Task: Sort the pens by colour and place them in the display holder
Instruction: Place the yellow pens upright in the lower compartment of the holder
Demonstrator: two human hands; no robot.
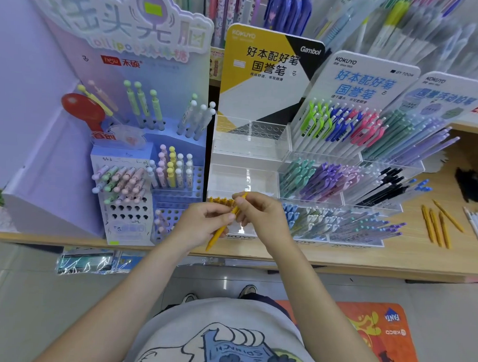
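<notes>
Over the front edge of the wooden counter (338, 261), both hands are holding one yellow pen (218, 235) just before the clear display holder (243, 181), where a short row of yellow pens (221, 200) is already standing in the front tier. The left hand (201, 223) is pinching the barrel near its middle while the right hand (258, 211) is curling its fingers round the upper end, so the tip is hanging free below both grips. Since the holder's holes are hidden behind the hands, the pen is risking a missed slot, or knocking its standing neighbours.
</notes>
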